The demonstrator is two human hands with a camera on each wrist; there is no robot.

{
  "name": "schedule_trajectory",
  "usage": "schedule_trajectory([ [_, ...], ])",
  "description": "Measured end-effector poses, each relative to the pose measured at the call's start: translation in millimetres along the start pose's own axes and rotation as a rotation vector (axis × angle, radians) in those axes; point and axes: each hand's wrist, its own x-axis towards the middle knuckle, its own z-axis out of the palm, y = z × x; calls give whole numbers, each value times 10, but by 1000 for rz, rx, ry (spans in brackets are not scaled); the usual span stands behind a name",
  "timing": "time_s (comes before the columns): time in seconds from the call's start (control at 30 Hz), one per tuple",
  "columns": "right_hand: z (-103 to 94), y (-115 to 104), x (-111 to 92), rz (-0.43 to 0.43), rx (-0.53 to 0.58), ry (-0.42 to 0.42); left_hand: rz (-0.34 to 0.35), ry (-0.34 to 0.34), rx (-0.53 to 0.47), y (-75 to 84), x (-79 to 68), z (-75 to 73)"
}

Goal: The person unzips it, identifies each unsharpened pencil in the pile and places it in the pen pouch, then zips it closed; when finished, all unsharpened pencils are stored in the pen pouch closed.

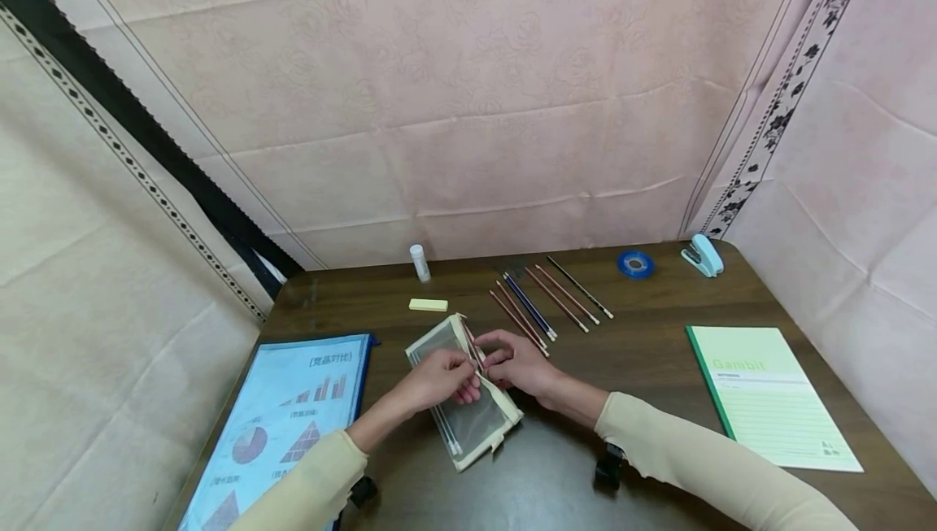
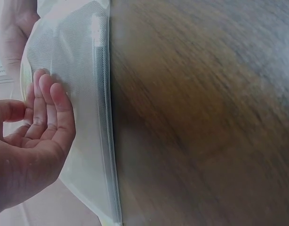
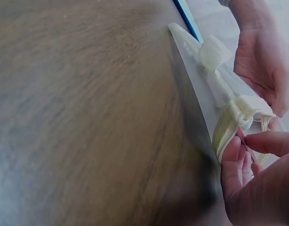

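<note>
Your cream sleeves (image 1: 703, 454) extend over the brown table (image 1: 629, 336). Your left hand (image 1: 439, 380) pinches the rim of the mesh pouch (image 1: 483, 429), which is located between the blue folder (image 1: 278, 401) and the notebook (image 1: 776, 401). Your right hand (image 1: 520, 364) pinches a red pencil (image 3: 241, 134) at the pouch's opening. Loose pencils (image 1: 530, 306) lie just beyond, near the blue tape (image 1: 625, 266).

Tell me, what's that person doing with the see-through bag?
A person is working at a mesh pouch. The left grip pinches the pouch's edge, and the right grip holds a thin reddish stick, probably a pencil, at its opening. More pencils, red, blue and black, lie on the table just beyond the right grip.
</note>
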Motion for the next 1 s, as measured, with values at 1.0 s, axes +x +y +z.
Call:
schedule_trajectory([
  [1.0,-532,-152,109,-236,-294,250,-5,13,-4,-21,19,5],
])
